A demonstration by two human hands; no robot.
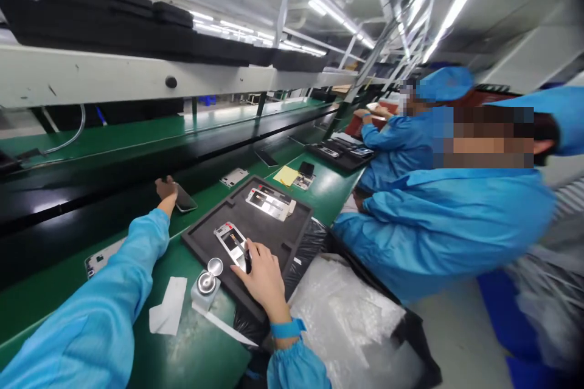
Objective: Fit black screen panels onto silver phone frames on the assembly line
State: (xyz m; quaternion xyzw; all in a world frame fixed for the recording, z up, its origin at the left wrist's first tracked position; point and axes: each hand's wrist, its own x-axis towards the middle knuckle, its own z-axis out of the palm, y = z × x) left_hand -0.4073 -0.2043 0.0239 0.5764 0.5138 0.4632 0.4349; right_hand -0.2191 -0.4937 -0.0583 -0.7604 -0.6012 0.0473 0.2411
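My left hand (166,190) reaches out to the edge of the dark conveyor, its fingers curled at the end of a dark phone screen (185,200). My right hand (265,273) is closed over a black foam tray (278,237), with a slim black-handled tool (247,260) between thumb and fingers. The tool lies over a white phone frame (227,236) with red spots at its top; my fingers partly cover this frame. Farther back in the tray lie more white phone frames (269,203). Beside the tray's near left corner stands a small dispenser bottle (207,284), its metal lid raised.
White paper wipes (168,310) lie on the green bench (201,352). Another phone frame (103,260) is under my left forearm. Beyond the tray are a yellow note (286,175) and a white frame (234,178). Plastic bags (347,316) fill a bin at right. Two co-workers in blue (447,225) sit alongside.
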